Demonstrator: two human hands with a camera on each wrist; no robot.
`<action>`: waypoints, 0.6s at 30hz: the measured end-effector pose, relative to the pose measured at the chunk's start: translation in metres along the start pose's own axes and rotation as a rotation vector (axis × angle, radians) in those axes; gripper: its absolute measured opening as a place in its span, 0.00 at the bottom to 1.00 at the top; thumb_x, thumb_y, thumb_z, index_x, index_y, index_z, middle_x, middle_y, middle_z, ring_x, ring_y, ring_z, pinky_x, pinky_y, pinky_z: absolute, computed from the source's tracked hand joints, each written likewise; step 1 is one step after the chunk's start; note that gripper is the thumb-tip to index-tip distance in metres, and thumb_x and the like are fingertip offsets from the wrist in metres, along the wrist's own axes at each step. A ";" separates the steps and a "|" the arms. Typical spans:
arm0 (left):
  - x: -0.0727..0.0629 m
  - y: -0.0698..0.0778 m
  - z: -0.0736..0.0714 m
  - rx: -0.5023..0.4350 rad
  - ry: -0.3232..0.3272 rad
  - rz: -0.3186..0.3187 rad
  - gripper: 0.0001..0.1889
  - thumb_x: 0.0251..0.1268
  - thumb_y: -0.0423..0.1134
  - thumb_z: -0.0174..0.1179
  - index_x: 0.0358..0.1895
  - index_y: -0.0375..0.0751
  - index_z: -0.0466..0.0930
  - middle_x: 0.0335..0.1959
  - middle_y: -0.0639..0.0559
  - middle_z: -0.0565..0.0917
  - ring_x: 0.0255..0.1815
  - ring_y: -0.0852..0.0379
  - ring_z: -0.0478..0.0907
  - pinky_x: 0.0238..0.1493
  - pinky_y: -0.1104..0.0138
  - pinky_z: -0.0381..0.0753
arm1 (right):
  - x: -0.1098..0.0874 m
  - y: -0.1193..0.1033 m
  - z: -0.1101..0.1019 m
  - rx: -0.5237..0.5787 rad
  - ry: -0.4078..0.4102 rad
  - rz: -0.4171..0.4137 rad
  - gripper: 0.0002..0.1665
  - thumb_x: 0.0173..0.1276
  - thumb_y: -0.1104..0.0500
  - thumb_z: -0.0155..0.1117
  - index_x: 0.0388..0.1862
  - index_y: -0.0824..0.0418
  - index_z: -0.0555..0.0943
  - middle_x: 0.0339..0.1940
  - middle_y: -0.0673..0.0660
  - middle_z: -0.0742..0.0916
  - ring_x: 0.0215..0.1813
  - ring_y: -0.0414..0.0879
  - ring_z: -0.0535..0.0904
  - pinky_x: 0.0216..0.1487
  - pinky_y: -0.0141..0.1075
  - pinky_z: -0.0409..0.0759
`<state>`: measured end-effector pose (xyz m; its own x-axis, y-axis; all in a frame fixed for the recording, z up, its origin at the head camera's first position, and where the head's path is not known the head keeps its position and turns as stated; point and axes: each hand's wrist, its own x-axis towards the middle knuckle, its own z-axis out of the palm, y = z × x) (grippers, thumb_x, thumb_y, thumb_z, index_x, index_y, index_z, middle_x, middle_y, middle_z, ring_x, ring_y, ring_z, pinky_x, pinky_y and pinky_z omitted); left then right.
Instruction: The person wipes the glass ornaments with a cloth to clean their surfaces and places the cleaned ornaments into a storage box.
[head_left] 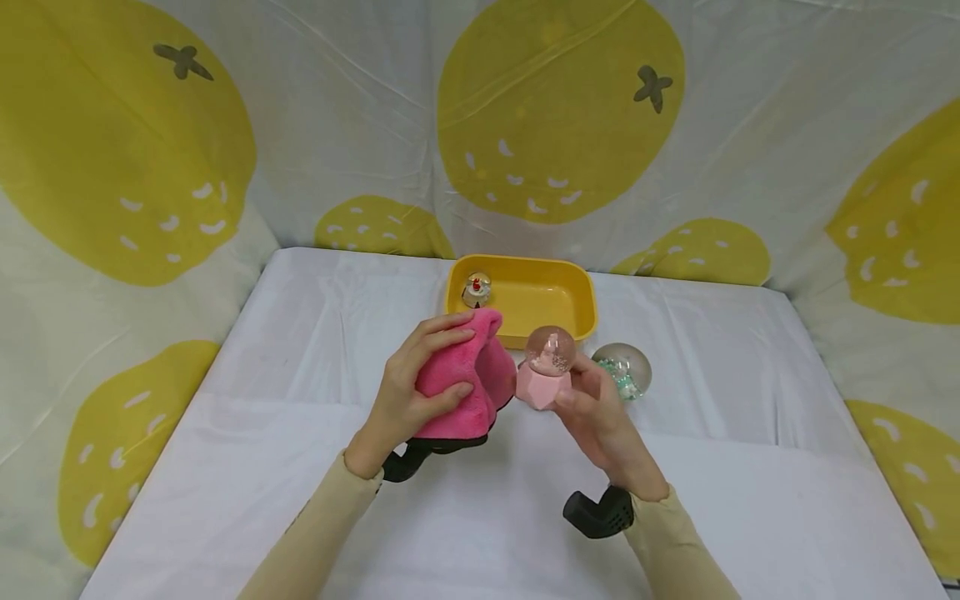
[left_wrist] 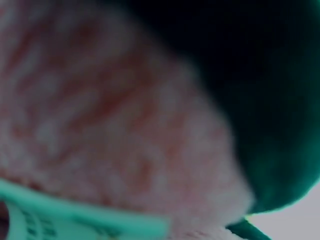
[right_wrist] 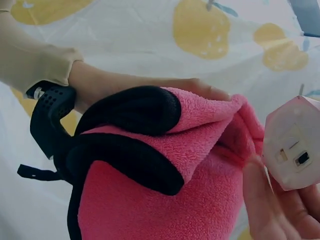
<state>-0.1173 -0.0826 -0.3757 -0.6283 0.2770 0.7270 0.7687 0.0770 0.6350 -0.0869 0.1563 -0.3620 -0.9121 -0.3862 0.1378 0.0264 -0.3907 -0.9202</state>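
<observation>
Pink cloth [head_left: 482,375], gripped by left hand [head_left: 405,385] | pink-based snow globe [head_left: 545,385], pinched by right hand [head_left: 606,423] | yellow tray [head_left: 551,307], placed far

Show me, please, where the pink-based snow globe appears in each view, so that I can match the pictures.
Head: the snow globe is a little right of and below centre, in the right hand.
Left wrist: not visible; blurred, fuzzy fabric fills much of the picture.
Right wrist: at the right edge, partly cut off, its underside showing.
Shared landmark: the pink cloth, left of the globe in the head and right wrist views.
</observation>
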 end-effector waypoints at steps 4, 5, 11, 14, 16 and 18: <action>0.001 0.001 0.000 0.002 -0.007 -0.010 0.25 0.64 0.51 0.61 0.58 0.37 0.73 0.61 0.41 0.72 0.62 0.44 0.68 0.50 0.62 0.79 | 0.001 0.000 -0.002 -0.056 0.034 0.015 0.25 0.62 0.60 0.60 0.59 0.55 0.74 0.53 0.54 0.79 0.56 0.47 0.71 0.56 0.40 0.72; 0.001 0.002 0.001 0.002 -0.010 -0.015 0.26 0.64 0.51 0.61 0.58 0.37 0.73 0.61 0.41 0.72 0.62 0.45 0.68 0.50 0.62 0.80 | 0.001 0.000 -0.003 -0.070 0.037 0.017 0.25 0.62 0.60 0.61 0.60 0.54 0.74 0.54 0.54 0.78 0.57 0.48 0.71 0.57 0.41 0.72; 0.002 0.002 0.001 -0.011 -0.025 -0.030 0.26 0.64 0.53 0.60 0.58 0.38 0.73 0.61 0.41 0.72 0.61 0.45 0.68 0.48 0.61 0.80 | 0.002 -0.001 -0.006 -0.140 0.041 0.005 0.29 0.62 0.63 0.62 0.63 0.57 0.70 0.59 0.58 0.75 0.59 0.50 0.70 0.57 0.40 0.75; 0.003 0.003 0.002 -0.015 -0.030 -0.035 0.26 0.64 0.53 0.60 0.58 0.38 0.73 0.61 0.42 0.72 0.61 0.45 0.68 0.47 0.61 0.81 | 0.001 -0.003 -0.006 -0.162 0.049 -0.008 0.29 0.62 0.65 0.62 0.63 0.59 0.69 0.58 0.58 0.75 0.58 0.49 0.71 0.55 0.37 0.77; 0.002 0.003 0.002 -0.018 -0.032 -0.035 0.26 0.64 0.53 0.60 0.58 0.38 0.73 0.61 0.41 0.72 0.62 0.45 0.68 0.47 0.61 0.81 | 0.001 -0.003 -0.006 -0.176 0.051 -0.016 0.29 0.62 0.66 0.62 0.63 0.62 0.68 0.57 0.58 0.75 0.57 0.48 0.72 0.54 0.35 0.77; 0.002 0.003 0.003 -0.022 -0.036 -0.037 0.26 0.64 0.53 0.60 0.58 0.38 0.73 0.61 0.42 0.72 0.62 0.45 0.68 0.48 0.61 0.81 | 0.000 -0.004 -0.006 -0.188 0.054 -0.016 0.28 0.62 0.67 0.62 0.62 0.63 0.68 0.56 0.58 0.75 0.55 0.47 0.73 0.53 0.34 0.77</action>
<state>-0.1159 -0.0790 -0.3728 -0.6513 0.3084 0.6933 0.7420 0.0672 0.6671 -0.0899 0.1628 -0.3607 -0.9325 -0.3339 0.1377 -0.0604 -0.2317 -0.9709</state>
